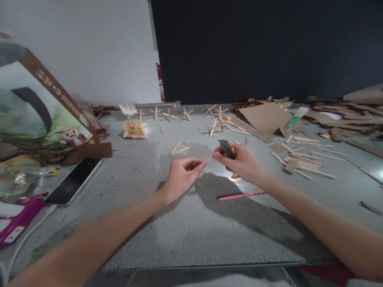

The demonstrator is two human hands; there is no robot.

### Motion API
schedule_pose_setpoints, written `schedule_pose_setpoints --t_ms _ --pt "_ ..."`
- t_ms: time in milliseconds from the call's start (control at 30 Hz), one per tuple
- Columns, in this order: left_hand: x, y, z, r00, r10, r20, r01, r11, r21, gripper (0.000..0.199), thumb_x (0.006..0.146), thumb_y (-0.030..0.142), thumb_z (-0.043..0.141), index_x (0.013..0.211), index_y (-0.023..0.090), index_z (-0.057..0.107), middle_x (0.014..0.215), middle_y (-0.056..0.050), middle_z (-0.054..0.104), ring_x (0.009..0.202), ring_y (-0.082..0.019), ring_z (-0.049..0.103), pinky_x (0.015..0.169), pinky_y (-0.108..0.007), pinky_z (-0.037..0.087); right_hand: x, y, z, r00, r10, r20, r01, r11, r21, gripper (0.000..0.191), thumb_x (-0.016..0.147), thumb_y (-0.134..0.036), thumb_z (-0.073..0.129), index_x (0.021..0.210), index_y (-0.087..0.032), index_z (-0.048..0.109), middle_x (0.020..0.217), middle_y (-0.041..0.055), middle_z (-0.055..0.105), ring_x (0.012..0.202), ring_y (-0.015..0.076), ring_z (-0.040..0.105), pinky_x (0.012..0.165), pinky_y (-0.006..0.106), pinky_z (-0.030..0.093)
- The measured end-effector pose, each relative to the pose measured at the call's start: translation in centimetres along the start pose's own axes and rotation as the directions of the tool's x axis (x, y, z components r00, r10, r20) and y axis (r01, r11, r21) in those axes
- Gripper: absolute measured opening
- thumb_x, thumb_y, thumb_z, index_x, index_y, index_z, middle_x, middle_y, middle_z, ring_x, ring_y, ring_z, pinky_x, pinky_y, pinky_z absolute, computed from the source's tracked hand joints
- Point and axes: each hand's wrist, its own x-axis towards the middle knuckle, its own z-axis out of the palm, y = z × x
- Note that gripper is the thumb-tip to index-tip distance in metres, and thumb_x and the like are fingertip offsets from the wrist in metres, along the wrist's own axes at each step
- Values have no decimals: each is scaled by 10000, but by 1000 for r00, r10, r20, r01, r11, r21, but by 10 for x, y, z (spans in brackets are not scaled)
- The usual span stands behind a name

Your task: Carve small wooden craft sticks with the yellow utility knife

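Note:
Between the fingertips of my left hand is one end of a short, pale wooden craft stick. My right hand is closed around a utility knife with a dark blade end and some yellow on its body. The right thumb and forefinger also meet the other end of the stick. Two craft sticks lie in a V on the table just beyond my left hand. A pink pencil rests below my right hand.
Star shapes of crossed sticks line the back of the grey table. Loose sticks, brown cardboard and a glue stick lie right. Leftward are a phone, a purple power strip, a yellow packet and a printed box.

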Motion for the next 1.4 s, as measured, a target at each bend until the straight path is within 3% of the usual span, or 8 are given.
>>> schedule_pose_setpoints --t_ms 233,400,533,667,867,1033,1233,1400 --pt "0 3 7 988 40 -149 -80 959 -273 370 748 482 887 964 192 812 832 -44 776 704 -157 678 678 -315 581 -14 -10 25 991 132 -16 -111 892 439 525 778 -704 781 842 -217 595 563 -86 359 481 87 328 442 255 300" --pt "-2 4 12 990 37 -137 -72 962 -263 336 801 508 850 926 197 822 850 -56 789 691 -156 679 695 -326 593 -21 -16 37 984 157 78 -175 839 515 518 797 -697 771 821 -223 565 577 -94 334 500 82 301 445 238 276" --pt "1 1 11 987 81 -142 -110 972 -209 379 882 571 758 891 193 764 996 -87 791 777 -178 725 730 -324 614 -20 -14 32 979 164 125 -199 911 360 481 864 -684 704 915 -235 542 602 -102 334 487 90 305 439 241 287" --pt "3 -5 8 998 15 -61 -29 972 -231 424 955 622 638 925 200 599 777 -32 728 637 -169 726 646 -315 626 -21 -9 24 998 -3 69 1 1000 24 353 998 -576 566 1073 -251 452 735 -63 479 547 123 432 507 265 371" --pt "5 -9 6 995 -99 -24 95 986 -137 302 982 481 635 1001 183 589 692 3 674 488 -128 651 477 -236 537 -20 -5 15 969 -216 117 244 905 -348 169 1075 -358 379 982 -243 461 703 -15 548 589 166 532 560 277 336" --pt "3 -7 7 997 -83 -3 82 994 -75 335 983 454 604 791 179 590 682 -15 663 526 -124 657 521 -241 557 -22 -9 18 960 -213 183 273 861 -429 244 1060 -272 408 1160 -191 617 732 23 663 550 144 545 546 263 320" --pt "2 -8 6 998 -66 1 66 997 -45 312 980 440 591 794 189 594 695 -23 670 543 -138 662 537 -258 569 -24 -9 19 962 -202 182 263 863 -431 316 1053 -255 423 1263 -161 639 795 59 720 562 141 567 532 252 339" --pt "2 -14 7 998 -63 1 63 998 11 316 989 425 560 769 198 574 647 -12 649 515 -134 637 517 -251 538 -23 -8 22 965 -185 188 251 863 -438 249 1038 -254 422 1109 -176 648 719 30 664 512 125 505 507 255 306"
